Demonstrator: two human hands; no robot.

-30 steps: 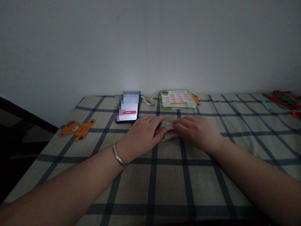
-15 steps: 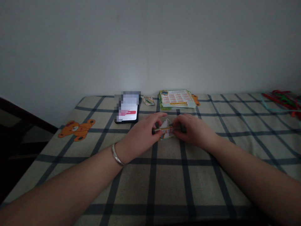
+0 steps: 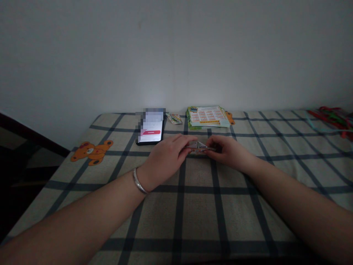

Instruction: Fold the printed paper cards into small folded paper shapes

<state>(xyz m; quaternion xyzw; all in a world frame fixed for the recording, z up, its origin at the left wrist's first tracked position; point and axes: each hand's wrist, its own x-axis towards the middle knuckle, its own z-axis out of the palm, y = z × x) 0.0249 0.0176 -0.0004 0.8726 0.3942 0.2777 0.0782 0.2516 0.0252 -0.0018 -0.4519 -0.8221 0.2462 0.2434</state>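
A small folded paper (image 3: 199, 145) with printed colours is held between my two hands, just above the checked cloth. My left hand (image 3: 169, 152), with a silver bangle at the wrist, pinches its left end between thumb and fingers. On the other side my right hand (image 3: 227, 150) grips the right end, fingers curled. The paper shows a small raised triangular fold in its middle. My fingers cover both of its ends.
A lit phone (image 3: 151, 127) lies at the back left beside another small folded paper (image 3: 174, 118). Behind my hands is a stack of printed sheets (image 3: 208, 116). Red and green strips (image 3: 333, 117) lie at the far right, and a wall (image 3: 176, 55) rises behind the table.
The folded paper has tilted flatter between my hands, so less of its front face shows. My fingers have shifted slightly on its ends.
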